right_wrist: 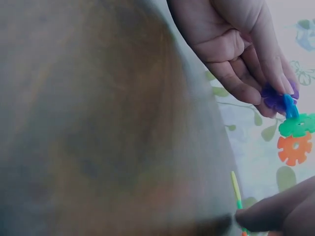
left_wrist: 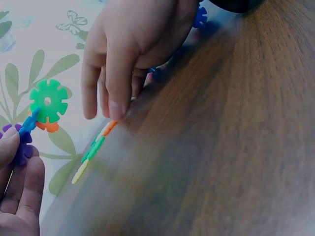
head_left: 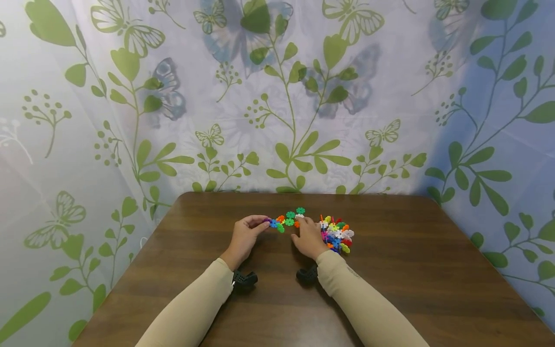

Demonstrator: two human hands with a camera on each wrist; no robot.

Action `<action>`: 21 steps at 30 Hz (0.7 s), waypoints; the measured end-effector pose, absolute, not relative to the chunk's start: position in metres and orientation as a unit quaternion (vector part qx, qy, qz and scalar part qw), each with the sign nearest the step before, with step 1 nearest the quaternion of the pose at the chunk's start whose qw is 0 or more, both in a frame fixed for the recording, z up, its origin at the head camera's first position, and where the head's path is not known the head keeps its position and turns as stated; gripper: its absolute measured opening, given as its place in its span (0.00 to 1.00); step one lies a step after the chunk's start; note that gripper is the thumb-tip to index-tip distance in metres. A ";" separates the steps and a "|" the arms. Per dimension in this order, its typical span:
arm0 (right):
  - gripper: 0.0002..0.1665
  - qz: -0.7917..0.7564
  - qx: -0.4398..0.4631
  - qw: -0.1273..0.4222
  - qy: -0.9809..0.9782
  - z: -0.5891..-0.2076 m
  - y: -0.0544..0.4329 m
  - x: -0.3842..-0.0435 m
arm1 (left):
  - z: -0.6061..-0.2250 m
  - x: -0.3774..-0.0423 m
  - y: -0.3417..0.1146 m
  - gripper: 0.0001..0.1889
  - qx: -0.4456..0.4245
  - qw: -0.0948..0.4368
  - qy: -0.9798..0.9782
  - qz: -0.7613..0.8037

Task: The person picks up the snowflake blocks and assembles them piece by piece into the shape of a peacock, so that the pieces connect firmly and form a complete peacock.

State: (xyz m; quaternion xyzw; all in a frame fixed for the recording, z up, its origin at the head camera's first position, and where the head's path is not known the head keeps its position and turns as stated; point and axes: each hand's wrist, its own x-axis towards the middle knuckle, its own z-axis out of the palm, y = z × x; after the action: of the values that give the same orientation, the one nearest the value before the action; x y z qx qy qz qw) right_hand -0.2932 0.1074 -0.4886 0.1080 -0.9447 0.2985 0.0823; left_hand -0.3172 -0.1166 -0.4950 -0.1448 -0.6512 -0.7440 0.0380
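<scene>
My left hand pinches a purple notched plastic disc between thumb and fingers, raised off the table. Joined to that disc are a blue one, a green one and an orange one, forming a short chain. My right hand reaches down, fingers mostly straight, its fingertips touching an orange disc in a flat group on the table. That group also has green discs and a yellow one. The fingers partly cover the white disc there.
Just right of my right hand lies a heap of mixed-colour discs. The brown wooden table ends at its back edge against a leaf-and-butterfly patterned curtain. Black wrist devices hang beneath both wrists.
</scene>
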 end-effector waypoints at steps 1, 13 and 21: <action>0.32 0.279 0.112 0.077 -0.951 -0.489 0.107 -0.294 | -0.495 -0.317 -0.117 0.11 -0.146 0.038 -0.651 -0.744; 0.02 0.289 0.118 0.144 -0.939 -0.494 0.105 -0.286 | -0.497 -0.312 -0.116 0.15 -0.143 0.034 -0.663 -0.734; 0.06 0.323 0.131 0.151 -0.925 -0.491 0.108 -0.285 | -0.496 -0.313 -0.115 0.15 -0.152 0.035 -0.661 -0.734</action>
State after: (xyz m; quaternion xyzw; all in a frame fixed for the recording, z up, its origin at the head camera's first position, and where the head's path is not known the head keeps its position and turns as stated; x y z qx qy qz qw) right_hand -0.2846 0.1084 -0.4906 0.1306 -0.9250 0.3232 0.1514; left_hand -0.3132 -0.1154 -0.4955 -0.1521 -0.6614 -0.7336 0.0350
